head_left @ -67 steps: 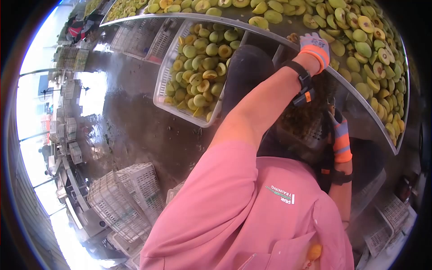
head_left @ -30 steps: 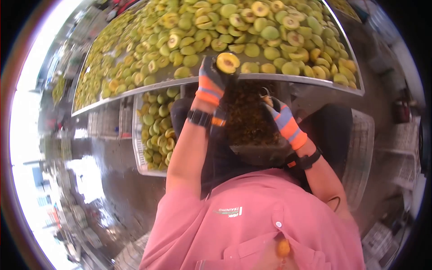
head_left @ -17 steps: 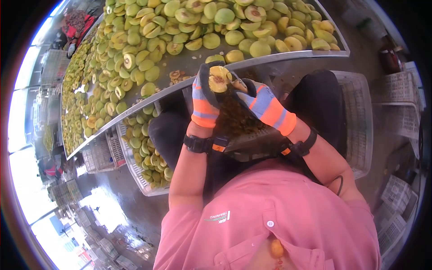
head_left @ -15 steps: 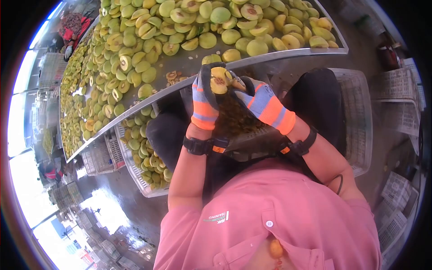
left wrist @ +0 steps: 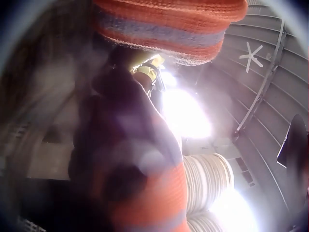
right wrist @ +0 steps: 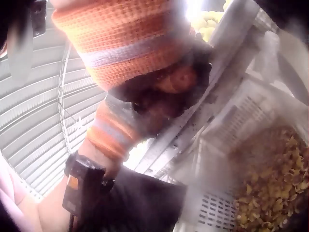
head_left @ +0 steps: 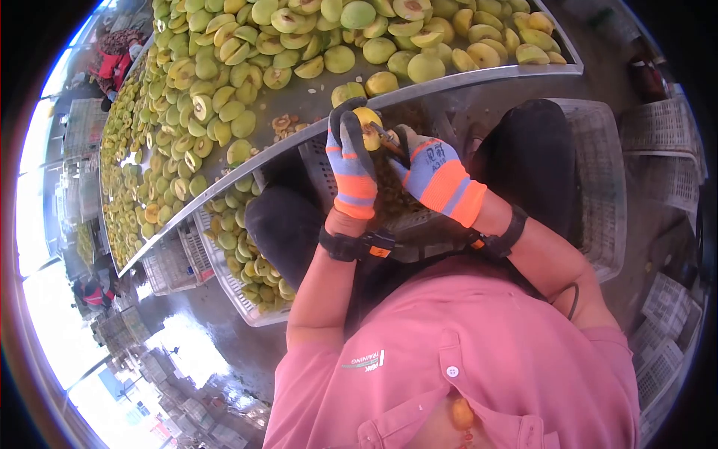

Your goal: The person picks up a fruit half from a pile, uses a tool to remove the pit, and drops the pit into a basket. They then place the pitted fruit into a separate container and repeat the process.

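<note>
In the head view the gloved left hand [head_left: 351,165] grips a halved yellow-green fruit [head_left: 366,129], its cut face turned toward the right hand. The gloved right hand [head_left: 440,173] holds a small tool [head_left: 386,136] with a brownish handle; its metal tip touches the fruit's middle. Both hands are just off the metal table's front rim [head_left: 299,141]. In the right wrist view the right hand's orange cuff [right wrist: 125,48] stands above the left hand, and the fruit is hidden. Glare and blur hide the left fingers in the left wrist view.
Halved fruit [head_left: 224,82] covers much of the table. Below its edge, left of the knees, stands a white crate [head_left: 258,320] of fruit. A crate [right wrist: 217,208] of yellow-brown scraps sits under the hands. Another crate [head_left: 609,187] is at the right; people are at far left.
The left hand first reached to the table, then brought up a halved fruit. The right hand's tool has come against it. Since half a second ago, the fruit has turned and both hands shifted slightly right.
</note>
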A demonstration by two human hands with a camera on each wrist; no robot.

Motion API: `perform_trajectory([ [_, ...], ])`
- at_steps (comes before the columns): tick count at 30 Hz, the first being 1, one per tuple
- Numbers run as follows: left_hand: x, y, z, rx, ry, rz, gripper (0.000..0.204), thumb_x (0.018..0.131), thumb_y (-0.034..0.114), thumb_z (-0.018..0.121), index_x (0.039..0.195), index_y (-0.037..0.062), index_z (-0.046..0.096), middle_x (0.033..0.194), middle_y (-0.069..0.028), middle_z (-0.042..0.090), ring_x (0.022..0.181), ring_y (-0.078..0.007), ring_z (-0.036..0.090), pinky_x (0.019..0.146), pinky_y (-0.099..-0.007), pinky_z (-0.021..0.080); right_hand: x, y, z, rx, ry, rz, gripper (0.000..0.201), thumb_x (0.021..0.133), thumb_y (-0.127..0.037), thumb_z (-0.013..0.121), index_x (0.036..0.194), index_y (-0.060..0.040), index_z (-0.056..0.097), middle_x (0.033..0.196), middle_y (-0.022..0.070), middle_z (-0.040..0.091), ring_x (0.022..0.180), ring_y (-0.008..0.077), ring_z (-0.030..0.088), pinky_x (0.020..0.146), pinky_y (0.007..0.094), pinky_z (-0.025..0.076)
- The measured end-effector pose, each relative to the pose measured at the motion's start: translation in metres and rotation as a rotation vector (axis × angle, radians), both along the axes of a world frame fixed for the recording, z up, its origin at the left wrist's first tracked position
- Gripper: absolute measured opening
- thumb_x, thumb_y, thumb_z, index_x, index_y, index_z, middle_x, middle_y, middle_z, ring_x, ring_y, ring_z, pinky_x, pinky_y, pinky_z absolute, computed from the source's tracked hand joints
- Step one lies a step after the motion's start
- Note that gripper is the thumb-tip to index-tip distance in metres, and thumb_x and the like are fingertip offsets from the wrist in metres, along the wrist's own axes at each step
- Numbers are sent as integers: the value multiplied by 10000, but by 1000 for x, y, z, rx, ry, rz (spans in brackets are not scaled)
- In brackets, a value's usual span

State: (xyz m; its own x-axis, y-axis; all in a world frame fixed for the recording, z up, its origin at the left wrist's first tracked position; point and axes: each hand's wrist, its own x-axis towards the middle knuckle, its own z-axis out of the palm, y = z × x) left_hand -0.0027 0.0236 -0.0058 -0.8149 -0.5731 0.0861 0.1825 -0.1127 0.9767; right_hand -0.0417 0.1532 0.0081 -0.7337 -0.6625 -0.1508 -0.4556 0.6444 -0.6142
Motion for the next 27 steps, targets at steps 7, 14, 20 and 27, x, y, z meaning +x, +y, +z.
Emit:
perform_trajectory([
  [7,4,13,3,-207,50,41,368,1000,274,427,1207,-6,545,1118,-102,569,986,-177,544,882,-311,454,4,-1,-19,-270,-172,-49,377,854,-326,621,1060,-16,563,920,218,655,890,407,623,767,451,502],
  [14,3,5,3,-88,75,-59,400,1002,294,386,1204,-14,542,1042,-116,609,957,-198,584,872,-326,471,-12,8,-30,-436,-309,-40,349,826,-334,648,1035,-57,608,887,217,657,870,417,615,740,452,495],
  [20,5,-7,-13,-479,-8,36,338,995,256,415,1130,-16,562,970,-105,641,873,-194,625,813,-316,501,-12,12,-5,-303,-167,15,368,832,-377,626,1029,-67,615,918,207,666,879,402,628,764,443,506],
  [27,3,6,-6,-266,19,-8,295,1015,214,417,1070,-11,599,984,-67,641,864,-140,607,782,-284,499,-10,7,4,-45,-101,26,389,837,-378,612,1027,-40,586,954,203,671,912,382,643,801,429,517],
])
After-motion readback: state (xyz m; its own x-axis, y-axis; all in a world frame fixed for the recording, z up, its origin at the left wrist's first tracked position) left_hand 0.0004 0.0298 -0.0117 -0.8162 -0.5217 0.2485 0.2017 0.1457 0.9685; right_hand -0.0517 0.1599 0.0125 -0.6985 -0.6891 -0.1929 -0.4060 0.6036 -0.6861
